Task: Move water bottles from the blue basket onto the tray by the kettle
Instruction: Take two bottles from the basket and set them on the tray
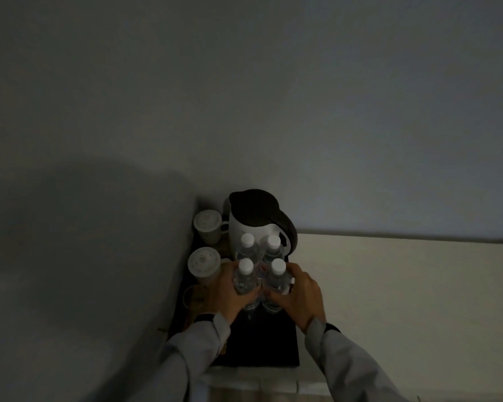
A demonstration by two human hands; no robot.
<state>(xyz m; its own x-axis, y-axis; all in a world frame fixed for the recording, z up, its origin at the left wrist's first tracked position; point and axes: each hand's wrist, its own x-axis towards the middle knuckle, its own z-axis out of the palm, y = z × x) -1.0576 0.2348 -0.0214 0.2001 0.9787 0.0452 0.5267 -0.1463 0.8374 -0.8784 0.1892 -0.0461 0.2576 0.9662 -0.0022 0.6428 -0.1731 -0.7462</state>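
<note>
Several clear water bottles with white caps stand upright in a tight square on the black tray (273, 346), just in front of the white kettle (254, 227) with its dark lid. My left hand (225, 291) wraps the front left bottle (244, 278). My right hand (298, 295) wraps the front right bottle (277, 278). Two more bottles, the back left bottle (248, 246) and the back right bottle (273, 248), stand behind them against the kettle. The blue basket is out of view. The scene is dim.
Two lidded white cups, the far cup (208, 226) and the near cup (204, 264), stand on the tray's left side by the grey wall (99, 227). A small glass (192, 295) sits in front of them. The pale counter (404, 300) stretches to the right.
</note>
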